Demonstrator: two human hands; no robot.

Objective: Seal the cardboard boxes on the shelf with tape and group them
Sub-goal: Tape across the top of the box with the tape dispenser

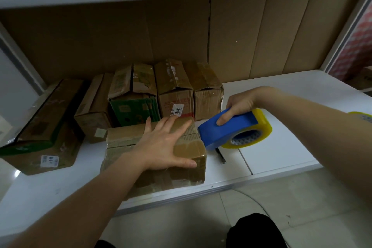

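A small brown cardboard box [120,141] lies near the front edge of the white shelf [281,151]. My left hand [161,145] presses flat on its top with fingers spread, thumb over the front right corner. My right hand [239,104] grips a blue tape dispenser [223,131] carrying a yellowish roll of clear tape [259,125], its front end touching the box's right end. Behind stand several taped boxes in a row: a green-printed one [132,94], one with a white label [173,90] and a plain one [207,90].
A long flat box [46,127] and a narrow box [94,110] lie at the left. A second tape roll [362,116] peeks out at the right edge. Cardboard sheets [261,34] line the shelf's back. A dark slim object [220,156] lies under the dispenser.
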